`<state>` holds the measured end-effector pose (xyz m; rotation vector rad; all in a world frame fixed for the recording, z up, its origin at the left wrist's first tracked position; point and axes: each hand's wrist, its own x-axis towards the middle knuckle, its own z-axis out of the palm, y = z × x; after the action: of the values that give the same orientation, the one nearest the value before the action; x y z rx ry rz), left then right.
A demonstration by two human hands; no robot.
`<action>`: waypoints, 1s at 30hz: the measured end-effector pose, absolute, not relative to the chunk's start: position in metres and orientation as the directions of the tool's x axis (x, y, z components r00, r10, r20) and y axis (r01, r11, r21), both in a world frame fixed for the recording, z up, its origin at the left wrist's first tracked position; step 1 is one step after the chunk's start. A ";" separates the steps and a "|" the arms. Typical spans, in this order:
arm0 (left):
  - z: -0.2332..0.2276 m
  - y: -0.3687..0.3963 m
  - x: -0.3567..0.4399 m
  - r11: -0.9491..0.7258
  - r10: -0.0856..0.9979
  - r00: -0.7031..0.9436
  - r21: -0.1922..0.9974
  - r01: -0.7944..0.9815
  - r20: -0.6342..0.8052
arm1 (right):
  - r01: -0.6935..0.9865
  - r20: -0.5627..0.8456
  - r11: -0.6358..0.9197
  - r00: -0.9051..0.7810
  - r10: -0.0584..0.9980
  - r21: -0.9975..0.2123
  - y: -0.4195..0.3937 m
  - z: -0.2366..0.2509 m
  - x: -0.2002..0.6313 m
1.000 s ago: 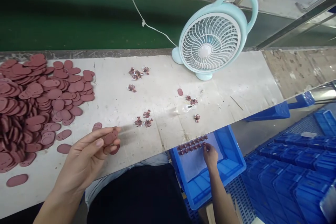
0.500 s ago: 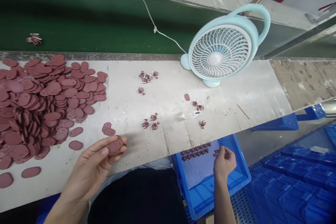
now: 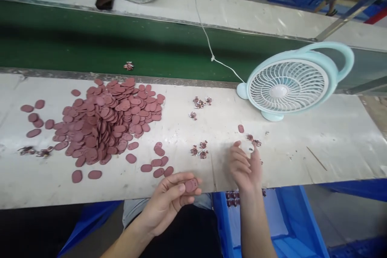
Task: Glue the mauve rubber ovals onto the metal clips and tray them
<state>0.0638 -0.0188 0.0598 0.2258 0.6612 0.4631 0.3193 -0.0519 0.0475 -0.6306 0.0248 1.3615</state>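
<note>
Discs point(image 3: 191, 185) stay pinched in the left hand point(image 3: 169, 201) at the table point(image 3: 332, 157) edge; one may slip off. Right hand point(image 3: 245, 165), fingers loosely curled, reaches the small copper parts point(image 3: 253, 140), easily scattered.

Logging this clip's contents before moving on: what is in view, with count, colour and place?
discs: large heap plus strays, reddish-brown, table left
coil parts: several small clusters, dark red, table middle
fan: one, pale blue and white, table right
cord: one, white, across the belt to the fan
belt: one, green, behind the table
table: one, white, scuffed
bin: one, blue, below the table edge
left hand: grip on a few discs
right hand: over the table, fingers curled, contents unclear
</note>
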 end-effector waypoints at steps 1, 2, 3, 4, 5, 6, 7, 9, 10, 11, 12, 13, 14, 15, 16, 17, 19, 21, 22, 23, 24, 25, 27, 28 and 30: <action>0.060 -0.019 0.065 0.873 0.486 0.691 0.343 -0.348 -0.536 | -0.906 -0.385 0.066 0.242 0.891 -0.418 -0.053 0.055 0.311; 0.061 -0.019 0.066 0.871 0.489 0.686 0.341 -0.354 -0.538 | -0.884 -0.405 0.064 0.276 0.872 -0.463 -0.056 0.064 0.300; 0.061 -0.019 0.067 0.871 0.490 0.682 0.336 -0.358 -0.543 | -0.837 -0.425 0.062 0.339 0.839 -0.544 -0.060 0.073 0.287; 0.062 -0.018 0.068 0.872 0.489 0.680 0.330 -0.361 -0.547 | -0.761 -0.429 0.055 0.421 0.799 -0.646 -0.065 0.082 0.273; 0.063 -0.018 0.069 0.873 0.488 0.677 0.323 -0.366 -0.552 | -0.680 -0.418 0.040 0.495 0.762 -0.732 -0.069 0.088 0.259; 0.063 -0.018 0.069 0.872 0.489 0.673 0.319 -0.371 -0.555 | -0.604 -0.400 0.021 0.553 0.731 -0.797 -0.073 0.093 0.247; 0.063 -0.018 0.070 0.868 0.496 0.668 0.320 -0.379 -0.555 | -0.557 -0.388 0.002 0.582 0.714 -0.831 -0.077 0.096 0.236; 0.063 -0.018 0.069 0.852 0.524 0.654 0.333 -0.404 -0.545 | -0.532 -0.391 -0.026 0.588 0.708 -0.846 -0.080 0.097 0.223; 0.062 -0.018 0.069 0.845 0.535 0.653 0.339 -0.414 -0.536 | -0.537 -0.398 -0.035 0.579 0.711 -0.843 -0.080 0.095 0.220; 0.060 -0.019 0.068 0.842 0.540 0.658 0.340 -0.419 -0.525 | -0.547 -0.408 -0.043 0.568 0.715 -0.836 -0.080 0.093 0.220; 0.059 -0.019 0.068 0.841 0.541 0.668 0.341 -0.419 -0.512 | -0.560 -0.419 -0.048 0.559 0.716 -0.827 -0.079 0.091 0.220; 0.058 -0.020 0.068 0.842 0.539 0.678 0.345 -0.415 -0.500 | -0.575 -0.434 -0.053 0.550 0.714 -0.816 -0.078 0.090 0.222; 0.056 -0.021 0.067 0.844 0.535 0.689 0.353 -0.405 -0.488 | -0.595 -0.454 -0.064 0.534 0.713 -0.801 -0.077 0.089 0.224; 0.055 -0.021 0.068 0.842 0.534 0.698 0.367 -0.394 -0.477 | -0.619 -0.478 -0.080 0.512 0.714 -0.782 -0.076 0.090 0.225; 0.054 -0.021 0.068 0.837 0.540 0.700 0.388 -0.387 -0.467 | -0.643 -0.504 -0.099 0.487 0.713 -0.760 -0.075 0.091 0.226; 0.053 -0.021 0.069 0.827 0.551 0.697 0.410 -0.384 -0.459 | -0.664 -0.528 -0.116 0.464 0.711 -0.739 -0.074 0.093 0.227; 0.053 -0.021 0.071 0.804 0.583 0.676 0.445 -0.395 -0.451 | -0.689 -0.556 -0.131 0.441 0.705 -0.713 -0.072 0.098 0.226; 0.053 -0.020 0.074 0.775 0.623 0.634 0.468 -0.425 -0.458 | -0.688 -0.554 -0.111 0.466 0.690 -0.717 -0.070 0.102 0.224; 0.053 -0.020 0.076 0.770 0.633 0.617 0.469 -0.433 -0.468 | -0.679 -0.544 -0.102 0.480 0.688 -0.727 -0.070 0.103 0.223; 0.052 -0.021 0.077 0.769 0.635 0.605 0.467 -0.437 -0.479 | -0.667 -0.529 -0.094 0.489 0.693 -0.739 -0.069 0.103 0.222; 0.052 -0.022 0.078 0.768 0.637 0.598 0.467 -0.438 -0.487 | -0.651 -0.506 -0.085 0.494 0.707 -0.754 -0.069 0.102 0.222; 0.051 -0.023 0.079 0.766 0.639 0.593 0.471 -0.437 -0.490 | -0.632 -0.477 -0.076 0.494 0.727 -0.771 -0.070 0.100 0.222; 0.051 -0.024 0.080 0.752 0.654 0.582 0.495 -0.434 -0.483 | -0.595 -0.415 -0.057 0.484 0.770 -0.801 -0.071 0.095 0.223; 0.051 -0.025 0.080 0.742 0.665 0.574 0.509 -0.436 -0.477 | -0.582 -0.395 -0.054 0.477 0.785 -0.811 -0.072 0.092 0.223; 0.053 -0.025 0.079 0.736 0.673 0.562 0.514 -0.442 -0.480 | -0.564 -0.380 -0.060 0.471 0.796 -0.824 -0.073 0.089 0.223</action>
<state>0.0788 -0.0250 0.0526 0.3565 0.7116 0.6726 0.2231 -0.0734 0.0894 -1.1846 -0.2476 1.1296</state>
